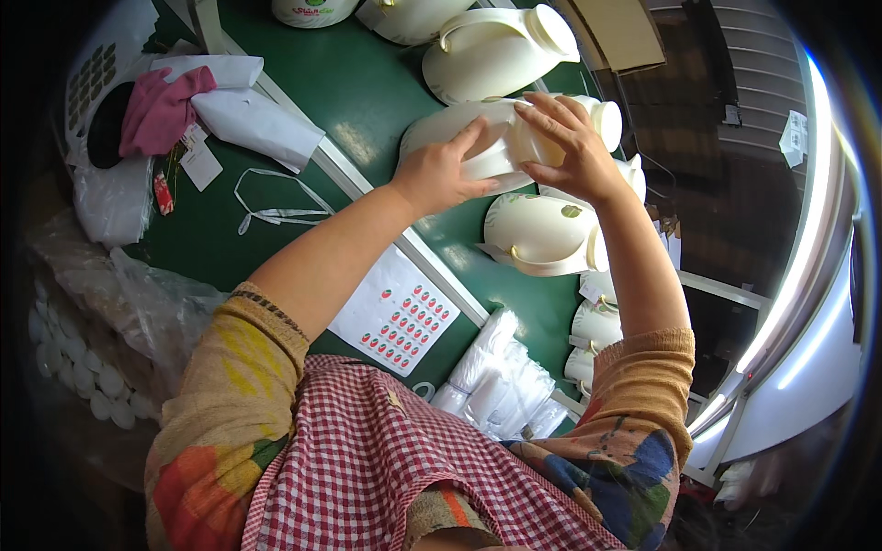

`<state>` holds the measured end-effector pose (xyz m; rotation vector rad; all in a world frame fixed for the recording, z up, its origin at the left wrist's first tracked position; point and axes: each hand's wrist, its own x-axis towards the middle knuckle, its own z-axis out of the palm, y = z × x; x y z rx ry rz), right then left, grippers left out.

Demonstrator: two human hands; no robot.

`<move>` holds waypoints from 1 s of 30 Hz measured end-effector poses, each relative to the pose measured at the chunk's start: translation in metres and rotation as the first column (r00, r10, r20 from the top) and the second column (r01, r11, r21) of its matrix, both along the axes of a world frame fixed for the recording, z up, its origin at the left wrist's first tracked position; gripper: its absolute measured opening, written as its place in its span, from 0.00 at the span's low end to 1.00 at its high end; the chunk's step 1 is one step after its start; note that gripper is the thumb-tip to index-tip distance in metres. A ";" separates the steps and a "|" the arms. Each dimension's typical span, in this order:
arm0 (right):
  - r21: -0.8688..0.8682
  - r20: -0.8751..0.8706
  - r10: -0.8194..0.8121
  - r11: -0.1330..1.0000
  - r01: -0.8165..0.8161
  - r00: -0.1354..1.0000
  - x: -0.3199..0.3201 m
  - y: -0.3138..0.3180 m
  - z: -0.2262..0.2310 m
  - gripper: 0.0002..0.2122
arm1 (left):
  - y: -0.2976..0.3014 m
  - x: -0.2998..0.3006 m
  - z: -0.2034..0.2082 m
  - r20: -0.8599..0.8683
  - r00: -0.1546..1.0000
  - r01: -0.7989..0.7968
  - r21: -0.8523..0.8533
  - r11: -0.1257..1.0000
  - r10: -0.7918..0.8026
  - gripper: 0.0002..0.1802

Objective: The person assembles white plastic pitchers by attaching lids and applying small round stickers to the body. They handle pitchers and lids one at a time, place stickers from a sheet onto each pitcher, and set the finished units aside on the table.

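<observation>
A cream-white jug (497, 158) lies tilted at the green work surface, between my two hands. My left hand (445, 173) grips its near left side, thumb and fingers spread apart along the body. From the right, my right hand (573, 147) reaches over the jug with bent fingers on its upper part. Just beyond is a second cream jug (487, 57), lying with its mouth to the right. Another jug (542, 230) with a gold-coloured trim and a leaf pattern lies nearer to me, beside my right forearm. My hands partly cover the held jug.
More jugs (409, 16) stand at the far edge. A metal rail (432, 262) crosses the green surface. Near it lie a sticker sheet (397, 312), clear plastic bags (501, 376), a white strap (276, 216) and a pink cloth (165, 110). White round pieces (101, 376) sit lower left.
</observation>
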<state>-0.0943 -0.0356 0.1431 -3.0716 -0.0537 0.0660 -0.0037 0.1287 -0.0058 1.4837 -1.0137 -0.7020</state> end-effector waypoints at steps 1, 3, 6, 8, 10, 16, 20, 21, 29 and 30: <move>0.001 0.003 0.009 1.000 -0.009 1.000 0.000 -0.001 -0.001 0.33 | -0.001 -0.001 -0.002 -0.002 1.000 -0.004 -0.011 1.000 0.004 0.49; -0.004 -0.023 0.039 0.999 -0.039 0.999 0.000 -0.003 0.002 0.33 | 0.000 -0.001 -0.001 0.004 1.000 -0.008 -0.002 1.000 0.008 0.49; -0.039 0.002 0.048 0.998 -0.048 0.999 -0.002 -0.004 -0.002 0.32 | 0.001 -0.003 0.003 0.018 1.000 -0.011 0.021 1.000 0.010 0.49; -0.001 0.080 -0.033 0.999 0.033 0.996 -0.005 0.000 -0.006 0.29 | 0.000 -0.005 -0.001 0.014 1.000 -0.018 -0.016 1.000 0.019 0.49; -0.054 0.152 -0.231 0.969 0.242 0.961 -0.007 0.014 -0.018 0.28 | -0.002 -0.007 -0.003 -0.010 1.000 -0.014 -0.037 0.999 0.014 0.48; 0.049 0.081 -0.365 0.931 0.363 0.927 -0.013 0.012 -0.025 0.35 | -0.007 -0.012 -0.013 0.018 0.996 -0.084 -0.148 0.985 0.088 0.49; 0.278 -0.249 -0.314 0.883 0.378 0.916 -0.018 -0.009 0.011 0.39 | -0.007 -0.013 -0.013 0.022 0.995 -0.097 -0.160 0.982 0.101 0.49; 0.314 -0.332 -0.300 0.859 0.405 0.894 -0.018 -0.008 0.018 0.38 | -0.007 -0.013 -0.013 0.024 0.995 -0.094 -0.143 0.985 0.098 0.49; -0.442 -0.175 -0.647 0.725 0.528 0.742 0.005 0.027 0.023 0.41 | -0.002 -0.010 -0.004 0.013 0.999 -0.037 0.010 0.999 0.037 0.48; -0.430 -0.095 -0.602 0.743 0.513 0.793 0.002 0.026 0.019 0.38 | -0.001 -0.009 -0.005 0.016 0.999 -0.048 0.004 0.999 0.048 0.48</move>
